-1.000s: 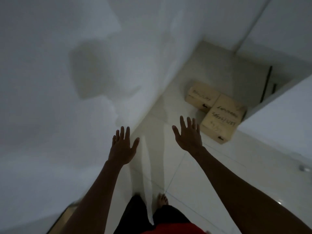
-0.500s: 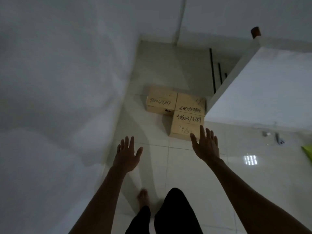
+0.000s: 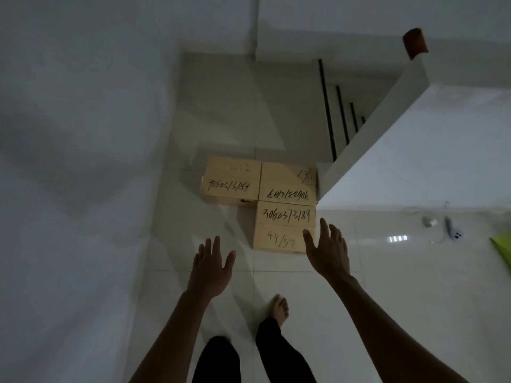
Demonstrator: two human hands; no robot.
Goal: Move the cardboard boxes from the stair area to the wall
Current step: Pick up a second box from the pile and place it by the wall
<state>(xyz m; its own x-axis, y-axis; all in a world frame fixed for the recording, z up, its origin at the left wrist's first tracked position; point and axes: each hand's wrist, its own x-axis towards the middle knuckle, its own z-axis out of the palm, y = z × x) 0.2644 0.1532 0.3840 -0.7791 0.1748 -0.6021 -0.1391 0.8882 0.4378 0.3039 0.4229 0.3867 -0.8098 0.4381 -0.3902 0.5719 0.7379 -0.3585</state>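
Observation:
Three cardboard boxes with handwritten numbers lie together on the tiled floor by the foot of the stairs. The near box (image 3: 283, 226) is marked 44/57, a second box (image 3: 287, 181) sits behind it, and a third box (image 3: 231, 179) lies to their left. My right hand (image 3: 329, 250) is stretched out, fingers apart, just in front of the near box's right corner, holding nothing. My left hand (image 3: 211, 268) is open too, lower left of that box and apart from it.
A white wall (image 3: 83, 161) runs along the left. The white stair side wall (image 3: 414, 150) rises on the right with dark stair steps (image 3: 343, 117) behind it. Small objects (image 3: 442, 228) and a green item (image 3: 502, 250) lie on the floor at right. My bare foot (image 3: 279, 309) is mid-step.
I have walked closer to the boxes, which now look larger and straight ahead. Both hands stay open and raised, the right one now near the closest box.

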